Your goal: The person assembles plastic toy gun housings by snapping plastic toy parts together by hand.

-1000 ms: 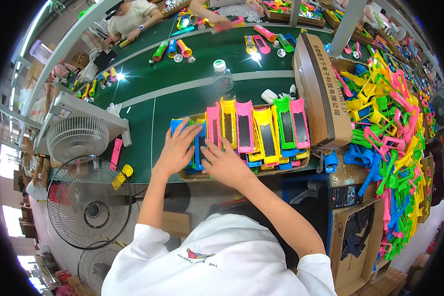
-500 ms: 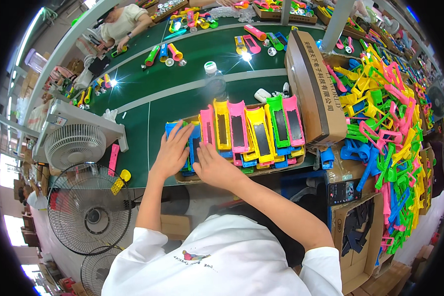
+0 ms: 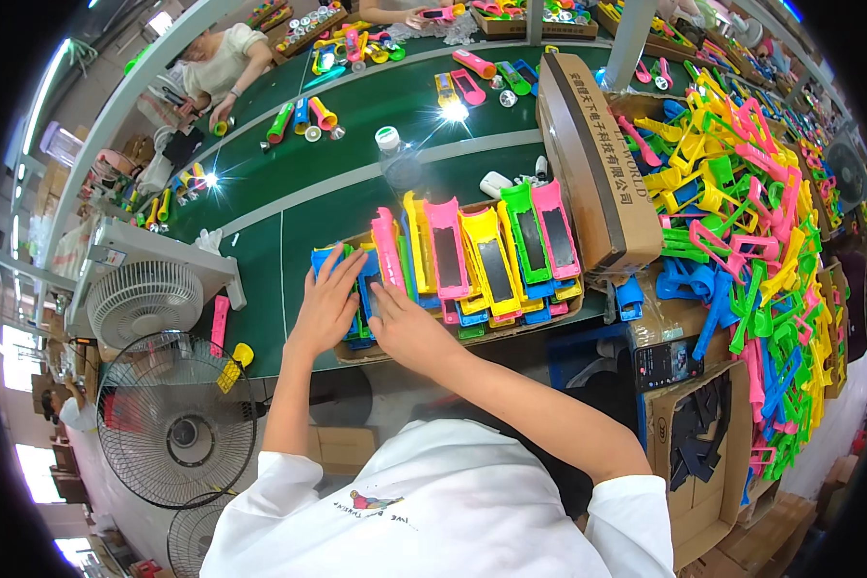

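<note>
A shallow cardboard box (image 3: 539, 322) in front of me holds a row of plastic torch-like shells in pink, yellow, green and blue. Several, such as the yellow shell (image 3: 491, 258) and the green shell (image 3: 527, 231), have a black strip down the middle. My left hand (image 3: 326, 303) lies over the blue shells at the box's left end, fingers stretched out. Beside it my right hand (image 3: 407, 329) rests its outstretched fingers against a blue shell (image 3: 367, 273). A pink shell (image 3: 386, 248) leans just beyond the right fingers.
A tall brown carton (image 3: 602, 169) stands right of the box. Beyond it lies a big heap of coloured plastic parts (image 3: 742, 212). A clear bottle (image 3: 401, 166) stands on the green bench (image 3: 260, 252). Fans (image 3: 185, 429) are at left; a phone (image 3: 669, 366) lies at right.
The shells at the left of the row now stand more edge-on, and a gap has opened there. Both hands stay over the blue shells. The whole view has shifted slightly.
</note>
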A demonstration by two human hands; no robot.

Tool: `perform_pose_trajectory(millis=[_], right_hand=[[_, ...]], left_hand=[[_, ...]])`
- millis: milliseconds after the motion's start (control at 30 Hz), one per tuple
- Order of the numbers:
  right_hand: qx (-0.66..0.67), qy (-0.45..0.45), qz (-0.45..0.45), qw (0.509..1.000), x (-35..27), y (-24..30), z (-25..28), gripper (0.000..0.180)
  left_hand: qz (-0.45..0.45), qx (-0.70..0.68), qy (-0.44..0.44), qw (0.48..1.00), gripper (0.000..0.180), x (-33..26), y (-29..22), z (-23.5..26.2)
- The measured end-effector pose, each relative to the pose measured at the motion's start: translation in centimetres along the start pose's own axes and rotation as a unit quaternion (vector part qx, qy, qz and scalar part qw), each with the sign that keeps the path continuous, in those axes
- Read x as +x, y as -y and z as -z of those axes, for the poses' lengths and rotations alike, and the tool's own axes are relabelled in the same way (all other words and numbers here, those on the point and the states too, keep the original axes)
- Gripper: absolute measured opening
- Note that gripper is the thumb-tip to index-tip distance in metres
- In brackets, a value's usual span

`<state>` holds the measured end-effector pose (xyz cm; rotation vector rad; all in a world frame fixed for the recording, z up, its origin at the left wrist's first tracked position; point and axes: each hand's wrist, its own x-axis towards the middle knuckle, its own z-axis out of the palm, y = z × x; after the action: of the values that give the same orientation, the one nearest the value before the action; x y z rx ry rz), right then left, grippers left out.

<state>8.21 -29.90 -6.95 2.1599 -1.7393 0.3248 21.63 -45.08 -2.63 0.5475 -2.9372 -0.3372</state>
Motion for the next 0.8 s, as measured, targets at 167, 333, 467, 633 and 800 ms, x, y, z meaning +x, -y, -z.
perform_pose_trajectory(millis=[167,333,467,633,800], right_hand=[[0.085,0.000,-0.034,0.996,-0.5,-0.4,1.8,0.026],[0.057,-0.037,-0.093,0.993,-1.4,-1.4,3.4,0.031],[0.158,-0.085,-0.100,0.979,-4.0,-1.5,6.3,0.029],[0.467,-0.070,-0.231,0.851,-14.3,-0.1,12.8,0.042],[0.444,-0.140,-0.463,0.754,-27.7,0.2,21.7,0.036]], left_hand=[[0.022,-0.035,-0.025,0.999,0.056,-0.2,-0.6,0.7],[0.020,-0.040,-0.062,0.997,0.052,0.2,-1.0,0.5],[-0.012,-0.028,-0.102,0.994,0.044,1.4,-3.1,0.8],[-0.092,-0.172,-0.186,0.963,0.027,2.3,-12.2,1.7],[-0.229,-0.371,-0.020,0.900,0.020,6.5,-25.8,-1.1]])
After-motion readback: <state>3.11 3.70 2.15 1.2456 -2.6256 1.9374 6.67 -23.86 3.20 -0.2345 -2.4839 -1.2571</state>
